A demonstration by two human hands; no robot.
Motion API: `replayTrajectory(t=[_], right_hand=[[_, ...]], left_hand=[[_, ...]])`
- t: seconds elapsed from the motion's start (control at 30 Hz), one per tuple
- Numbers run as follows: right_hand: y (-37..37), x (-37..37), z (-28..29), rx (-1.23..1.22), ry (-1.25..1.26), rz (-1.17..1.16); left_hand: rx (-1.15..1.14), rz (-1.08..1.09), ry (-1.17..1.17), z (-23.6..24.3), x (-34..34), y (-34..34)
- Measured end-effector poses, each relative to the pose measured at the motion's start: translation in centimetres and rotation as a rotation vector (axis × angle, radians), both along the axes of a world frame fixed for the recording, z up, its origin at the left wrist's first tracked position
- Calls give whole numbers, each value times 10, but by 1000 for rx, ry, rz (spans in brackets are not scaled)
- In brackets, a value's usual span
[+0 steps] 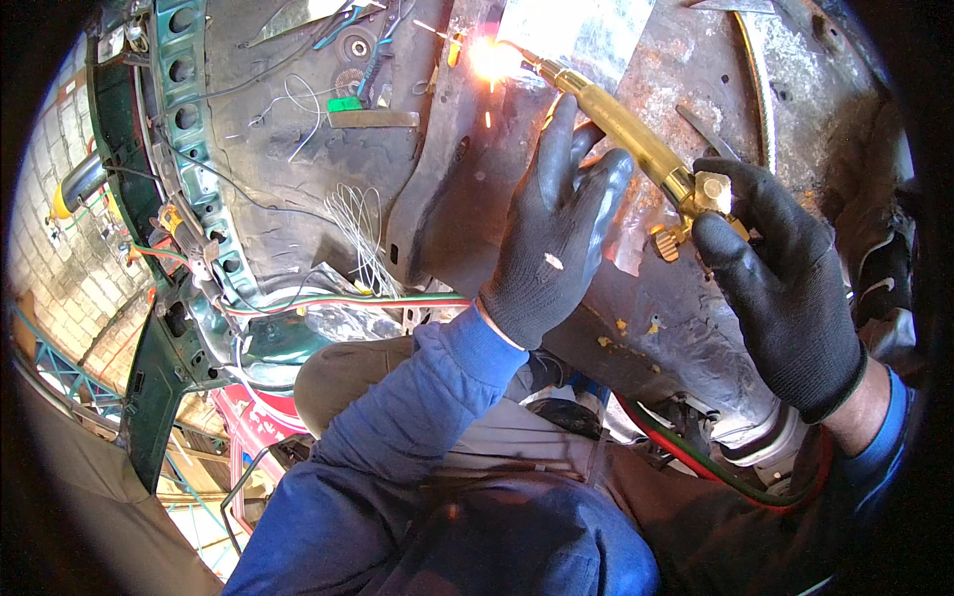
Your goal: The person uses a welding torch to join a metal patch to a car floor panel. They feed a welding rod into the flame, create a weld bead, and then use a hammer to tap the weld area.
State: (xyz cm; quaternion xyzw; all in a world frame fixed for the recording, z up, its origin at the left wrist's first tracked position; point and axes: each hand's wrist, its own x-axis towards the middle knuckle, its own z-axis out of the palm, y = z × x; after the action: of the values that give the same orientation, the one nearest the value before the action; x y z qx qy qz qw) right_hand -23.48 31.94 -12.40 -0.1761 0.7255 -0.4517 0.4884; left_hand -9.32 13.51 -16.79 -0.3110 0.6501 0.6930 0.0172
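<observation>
A brass gas torch slants across the upper middle, its thin tip toward the upper left. Glaring orange-white light at the tip hides the spot of metal floor panel there. My left hand, in a black coated glove, supports the torch's front barrel with its fingers and thumb. My right hand, gloved alike, grips the rear end around the valve block, thumb and forefinger on either side. A brass knob sticks out beside that thumb.
Tangled thin wire lies left of my left hand. Beyond it are pliers, abrasive discs and a flat bar. Red and green hoses curve beside my leg. A perforated green sill edges the left side.
</observation>
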Motion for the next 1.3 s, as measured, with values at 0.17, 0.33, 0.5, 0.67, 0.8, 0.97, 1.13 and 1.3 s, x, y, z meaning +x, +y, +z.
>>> replayTrajectory(t=[0.17,0.33,0.5,0.67,0.8,0.97,1.13,1.3], right_hand=[[-1,-2,2,11,-47,-4],[1,1,-2,-39,4,-24],[2,1,-4,-54,44,-5],[1,0,-3,-35,11,-18],[1,1,-3,-29,0,-26],[2,2,-4,-44,10,-36],[2,1,-4,-36,13,-22],[2,1,-6,-61,52,-15]], left_hand=[[-9,-21,-2,1,-1,0],[-32,-36,3,-1,0,-1],[-28,-8,25,-2,0,0],[-22,18,-10,0,-2,0],[10,43,42,-3,-1,1],[29,39,54,-2,-2,1],[9,42,46,-5,1,1],[24,50,19,1,-3,1]])
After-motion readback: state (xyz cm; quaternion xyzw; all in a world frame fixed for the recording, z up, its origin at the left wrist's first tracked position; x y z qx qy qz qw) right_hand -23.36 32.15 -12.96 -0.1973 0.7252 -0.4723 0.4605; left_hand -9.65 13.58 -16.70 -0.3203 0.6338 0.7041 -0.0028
